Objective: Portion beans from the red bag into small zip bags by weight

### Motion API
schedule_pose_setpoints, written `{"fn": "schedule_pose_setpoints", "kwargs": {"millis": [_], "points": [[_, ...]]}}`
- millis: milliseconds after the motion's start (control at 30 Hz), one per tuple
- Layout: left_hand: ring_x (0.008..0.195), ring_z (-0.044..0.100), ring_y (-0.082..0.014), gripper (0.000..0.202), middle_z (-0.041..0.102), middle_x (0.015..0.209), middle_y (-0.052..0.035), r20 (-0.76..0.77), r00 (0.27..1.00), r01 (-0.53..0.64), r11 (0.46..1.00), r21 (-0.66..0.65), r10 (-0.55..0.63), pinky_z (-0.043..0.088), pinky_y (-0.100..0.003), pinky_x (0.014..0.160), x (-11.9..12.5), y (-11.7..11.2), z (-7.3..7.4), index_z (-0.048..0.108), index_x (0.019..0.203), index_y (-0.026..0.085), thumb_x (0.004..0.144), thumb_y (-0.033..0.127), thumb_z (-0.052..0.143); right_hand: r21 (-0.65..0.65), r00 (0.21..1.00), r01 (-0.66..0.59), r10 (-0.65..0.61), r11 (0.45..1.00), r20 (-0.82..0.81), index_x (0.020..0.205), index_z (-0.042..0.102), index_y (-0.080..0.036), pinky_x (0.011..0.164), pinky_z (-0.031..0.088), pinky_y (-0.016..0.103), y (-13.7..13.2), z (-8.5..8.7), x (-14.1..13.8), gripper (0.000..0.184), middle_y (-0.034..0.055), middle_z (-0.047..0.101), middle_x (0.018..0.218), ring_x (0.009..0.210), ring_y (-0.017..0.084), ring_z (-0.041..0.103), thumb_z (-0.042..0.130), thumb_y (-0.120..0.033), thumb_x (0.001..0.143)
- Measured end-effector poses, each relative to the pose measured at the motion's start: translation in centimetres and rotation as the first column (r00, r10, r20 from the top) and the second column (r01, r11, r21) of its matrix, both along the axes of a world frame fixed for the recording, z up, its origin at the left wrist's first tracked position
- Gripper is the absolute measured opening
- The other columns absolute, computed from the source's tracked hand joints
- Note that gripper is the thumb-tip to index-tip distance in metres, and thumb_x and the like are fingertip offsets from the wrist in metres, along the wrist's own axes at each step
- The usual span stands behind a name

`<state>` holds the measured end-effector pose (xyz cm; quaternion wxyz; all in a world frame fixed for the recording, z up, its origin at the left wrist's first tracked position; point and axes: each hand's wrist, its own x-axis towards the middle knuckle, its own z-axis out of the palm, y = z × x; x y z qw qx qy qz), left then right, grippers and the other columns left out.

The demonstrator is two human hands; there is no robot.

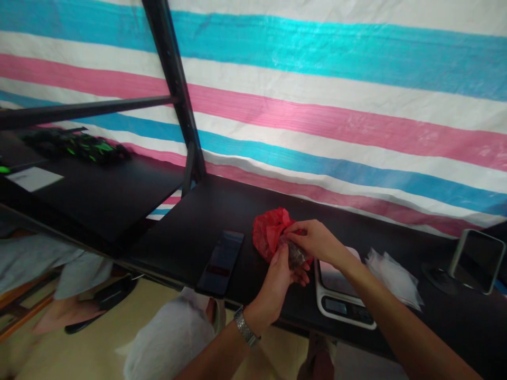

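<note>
Snugly, red plastic bag [270, 234] between fingers [304, 235]

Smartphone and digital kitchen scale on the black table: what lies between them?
The head view shows a red plastic bag held by the left hand and right hand.

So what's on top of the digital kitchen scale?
The platform of the digital kitchen scale shows only a pale reflection; the right hand and wrist hide its back part.
</note>
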<state>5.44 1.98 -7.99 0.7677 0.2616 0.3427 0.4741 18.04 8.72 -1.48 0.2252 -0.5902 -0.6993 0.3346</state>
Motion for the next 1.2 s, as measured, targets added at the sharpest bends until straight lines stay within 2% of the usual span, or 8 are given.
{"fn": "schedule_pose_setpoints", "kwargs": {"millis": [267, 433, 533, 733, 867, 967, 1067, 1200], "points": [[0.052, 0.064, -0.015, 0.076, 0.072, 0.073, -0.0044, -0.031, 1.0, -0.005, 0.999, -0.032, 0.004, 0.048, -0.028, 0.053, 0.0, -0.4, -0.2, 0.062, 0.102, 0.015, 0.079, 0.088, 0.061, -0.031, 0.995, 0.048, -0.051, 0.998, -0.087, 0.098, 0.086, -0.018, 0.055, 0.05, 0.024, -1.1, -0.4, 1.3, 0.027, 0.0042, 0.081, 0.082, 0.061, 0.017, 0.068, 0.065, -0.029, 0.086], [0.049, 0.065, -0.0155, 0.089, 0.074, 0.072, -0.0028, -0.067, 0.998, 0.021, 1.0, -0.012, -0.022, 0.046, -0.026, 0.05, -0.3, -0.6, 0.1, 0.055, 0.123, 0.016, 0.076, 0.091, 0.061, 0.011, 0.987, 0.04, -0.038, 0.999, -0.159, 0.101, 0.085, -0.02, 0.071, 0.059, 0.029, -2.6, -0.3, 2.5, 0.028, 0.0067, 0.083, 0.096, 0.081, 0.022, 0.076, 0.065, -0.032, 0.085], [0.045, 0.065, -0.0165, 0.09, 0.072, 0.066, 0.0005, -0.133, 0.991, 0.034, 0.999, 0.001, -0.033, 0.045, -0.026, 0.048, -0.4, -0.5, 0.1, 0.051, 0.13, 0.018, 0.078, 0.091, 0.059, 0.019, 0.991, 0.024, -0.021, 1.0, -0.134, 0.101, 0.085, -0.02, 0.07, 0.058, 0.029, -2.9, -0.4, 2.4, 0.027, 0.0069, 0.083, 0.098, 0.081, 0.022, 0.076, 0.065, -0.031, 0.086], [0.043, 0.063, -0.0162, 0.085, 0.069, 0.062, -0.0009, -0.184, 0.98, 0.076, 0.997, 0.029, -0.069, 0.042, -0.026, 0.046, -0.2, 0.1, -0.2, 0.057, 0.108, 0.017, 0.076, 0.095, 0.053, 0.094, 0.995, 0.066, -0.058, 0.993, -0.085, 0.095, 0.086, -0.023, 0.074, 0.058, 0.029, -1.4, -0.8, 1.0, 0.024, 0.0047, 0.082, 0.093, 0.08, 0.021, 0.075, 0.063, -0.024, 0.087], [0.042, 0.063, -0.0174, 0.083, 0.069, 0.061, -0.0025, -0.231, 0.971, 0.07, 0.997, 0.025, -0.062, 0.045, -0.028, 0.046, -0.1, 0.2, -0.1, 0.056, 0.102, 0.017, 0.076, 0.096, 0.05, 0.127, 0.999, 0.051, -0.051, 0.991, -0.003, 0.093, 0.086, -0.024, 0.082, 0.058, 0.031, -0.8, -0.8, 0.4, 0.025, 0.0043, 0.082, 0.095, 0.082, 0.021, 0.075, 0.064, -0.018, 0.085], [0.042, 0.062, -0.0166, 0.083, 0.069, 0.061, -0.0025, -0.243, 0.968, 0.067, 0.998, 0.016, -0.061, 0.044, -0.027, 0.045, -0.1, 0.3, -0.1, 0.056, 0.101, 0.017, 0.075, 0.096, 0.049, 0.148, 0.998, 0.056, -0.055, 0.987, -0.009, 0.095, 0.086, -0.024, 0.083, 0.058, 0.031, -0.9, -0.9, 0.5, 0.027, 0.0046, 0.082, 0.097, 0.084, 0.021, 0.075, 0.062, -0.018, 0.086], [0.041, 0.062, -0.0158, 0.084, 0.071, 0.065, -0.0023, -0.239, 0.969, 0.072, 0.997, 0.018, -0.065, 0.042, -0.025, 0.043, 0.0, 0.3, -0.3, 0.057, 0.11, 0.017, 0.078, 0.094, 0.048, 0.138, 0.994, 0.09, -0.08, 0.986, -0.073, 0.096, 0.085, -0.023, 0.078, 0.057, 0.03, -1.2, -1.2, 1.2, 0.024, 0.0058, 0.082, 0.098, 0.085, 0.021, 0.075, 0.063, -0.024, 0.087], [0.041, 0.061, -0.0151, 0.081, 0.068, 0.066, 0.002, -0.267, 0.962, 0.059, 0.998, 0.027, -0.05, 0.038, -0.023, 0.042, 0.1, 0.1, -0.6, 0.052, 0.138, 0.018, 0.09, 0.083, 0.049, 0.091, 0.976, 0.107, -0.087, 0.99, -0.201, 0.103, 0.082, -0.019, 0.07, 0.057, 0.031, -1.9, -1.3, 2.3, 0.029, 0.007, 0.082, 0.091, 0.076, 0.021, 0.074, 0.067, -0.039, 0.087]]}}
